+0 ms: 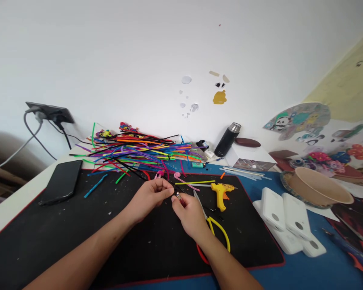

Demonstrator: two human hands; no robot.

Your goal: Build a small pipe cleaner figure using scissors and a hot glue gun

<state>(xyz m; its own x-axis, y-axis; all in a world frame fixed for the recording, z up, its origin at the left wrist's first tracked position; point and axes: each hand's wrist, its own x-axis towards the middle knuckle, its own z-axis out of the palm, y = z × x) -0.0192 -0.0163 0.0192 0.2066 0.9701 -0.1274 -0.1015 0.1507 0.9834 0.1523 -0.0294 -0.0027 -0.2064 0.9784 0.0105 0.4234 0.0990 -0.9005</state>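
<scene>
My left hand (153, 196) is closed in a pinch over the black mat (124, 241); what its fingertips hold is dark and too small to make out. Touching or nearly touching it, my right hand (188, 211) is wrapped round a small metal-topped object (178, 195), mostly hidden by the fingers. Scissors (220, 229) with yellow and red handles lie partly beneath my right wrist. Just beyond the hands are a pink pipe-cleaner spiral (178, 176) and a small pink figure (159, 174). A yellow glue gun (221, 195) rests to the right.
A heap of coloured pipe cleaners (139, 149) spreads along the wall. A phone (62, 181) lies at left. Behind on the right are a black flask (227, 140), glue sticks (245, 173) and a beige bowl (323, 187). White devices (286, 219) are stacked right of the mat.
</scene>
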